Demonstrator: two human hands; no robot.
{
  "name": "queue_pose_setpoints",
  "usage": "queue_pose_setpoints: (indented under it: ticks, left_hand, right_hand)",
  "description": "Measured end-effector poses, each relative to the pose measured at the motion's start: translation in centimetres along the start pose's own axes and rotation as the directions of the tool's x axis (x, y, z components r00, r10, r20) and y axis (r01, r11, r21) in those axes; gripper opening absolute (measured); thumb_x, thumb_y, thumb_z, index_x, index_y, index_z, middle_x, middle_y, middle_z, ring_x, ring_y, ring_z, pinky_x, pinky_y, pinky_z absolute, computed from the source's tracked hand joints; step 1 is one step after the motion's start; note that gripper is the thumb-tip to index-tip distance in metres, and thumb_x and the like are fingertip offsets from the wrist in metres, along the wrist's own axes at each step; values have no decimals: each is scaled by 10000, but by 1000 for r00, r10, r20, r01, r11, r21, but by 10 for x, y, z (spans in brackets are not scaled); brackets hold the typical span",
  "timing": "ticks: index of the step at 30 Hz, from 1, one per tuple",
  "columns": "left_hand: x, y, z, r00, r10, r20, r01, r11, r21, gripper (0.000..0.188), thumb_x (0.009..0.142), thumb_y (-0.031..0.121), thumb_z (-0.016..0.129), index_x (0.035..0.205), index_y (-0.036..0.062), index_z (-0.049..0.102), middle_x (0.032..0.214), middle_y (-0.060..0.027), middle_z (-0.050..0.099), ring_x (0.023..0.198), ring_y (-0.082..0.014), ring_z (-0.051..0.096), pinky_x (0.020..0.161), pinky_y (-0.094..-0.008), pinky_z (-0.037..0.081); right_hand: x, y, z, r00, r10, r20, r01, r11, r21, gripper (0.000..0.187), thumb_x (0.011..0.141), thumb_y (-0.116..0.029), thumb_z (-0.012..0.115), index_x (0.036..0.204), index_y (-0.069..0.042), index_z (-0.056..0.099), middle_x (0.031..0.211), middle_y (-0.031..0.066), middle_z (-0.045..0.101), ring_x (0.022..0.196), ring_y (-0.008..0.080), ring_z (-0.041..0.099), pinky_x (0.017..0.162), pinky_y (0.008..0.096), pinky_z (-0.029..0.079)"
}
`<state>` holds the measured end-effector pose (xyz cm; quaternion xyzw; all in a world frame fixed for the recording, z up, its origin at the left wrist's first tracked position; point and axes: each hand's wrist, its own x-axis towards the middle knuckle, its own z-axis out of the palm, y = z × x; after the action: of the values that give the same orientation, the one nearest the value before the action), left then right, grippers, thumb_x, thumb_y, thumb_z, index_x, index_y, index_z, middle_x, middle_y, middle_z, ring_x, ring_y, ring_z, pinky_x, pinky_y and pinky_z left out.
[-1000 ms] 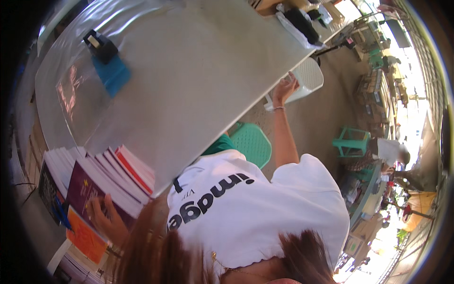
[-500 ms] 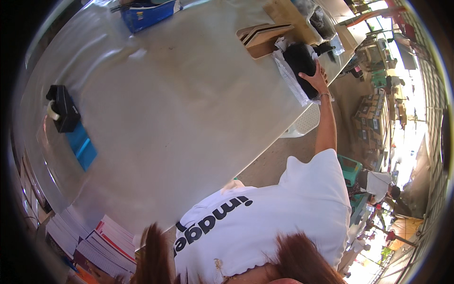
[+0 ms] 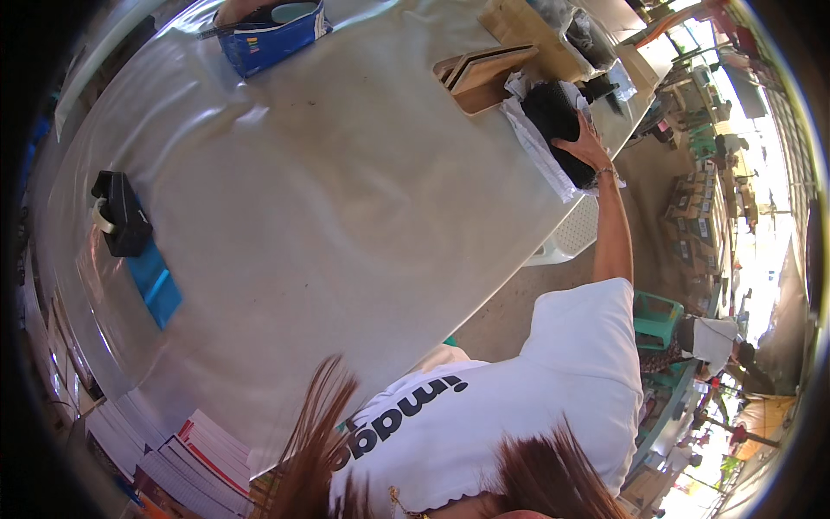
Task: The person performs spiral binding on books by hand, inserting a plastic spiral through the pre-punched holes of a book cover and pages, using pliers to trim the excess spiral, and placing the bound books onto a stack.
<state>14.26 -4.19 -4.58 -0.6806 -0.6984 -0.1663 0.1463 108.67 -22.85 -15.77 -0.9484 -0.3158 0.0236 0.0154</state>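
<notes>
At the far right of the table, my right hand (image 3: 590,149) rests on a black, textured, rounded bundle (image 3: 553,112). Its thumb reaches across the bundle's top, and the fingers stretch apart toward its far right side. Part of the fingertips is hard to make out. White plastic wrapping (image 3: 538,147) lies under and around the bundle, its near end reaching the table edge. Exactly what the black bundle is, I cannot tell. My left hand is out of sight.
Brown wooden boards (image 3: 484,76) lie left of the bundle. A blue pouch (image 3: 270,39) sits at the far left, a black tape dispenser (image 3: 123,214) at left with a blue sheet (image 3: 156,284). Papers (image 3: 194,467) stack lower left. A white stool (image 3: 572,233) stands beside the table.
The whole view has shifted slightly, with the table's things appearing a little lower. My right hand stays on the black bundle, its fingers now reaching farther up along the side.
</notes>
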Motion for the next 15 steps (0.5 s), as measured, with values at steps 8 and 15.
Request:
queue_pose_setpoints:
  ticks: [8, 15]
  left_hand:
    - [-6, -12, 5, 998, -32, -47, 32, 999, -15, 369, 963, 365, 471, 1071, 28, 574, 1065, -165, 587, 975, -345, 573, 825, -430, 458]
    - [-15, -23, 9, 994, -76, -76, 74, 997, -26, 392, 970, 382, 452, 1100, 35, 579, 1093, -161, 593, 991, -340, 579, 838, -422, 463]
  right_hand:
    - [-4, -2, -9, 996, 37, 87, -50, 987, 155, 1282, 549, -695, 752, 1487, -51, 161, 1524, 187, 215, 1413, 317, 207, 1159, 416, 180]
    - [1, -1, -12, 988, -25, 150, -13, 969, 246, 1318, 548, -696, 754, 1478, 4, 135, 1538, 187, 166, 1426, 297, 166, 1171, 380, 152]
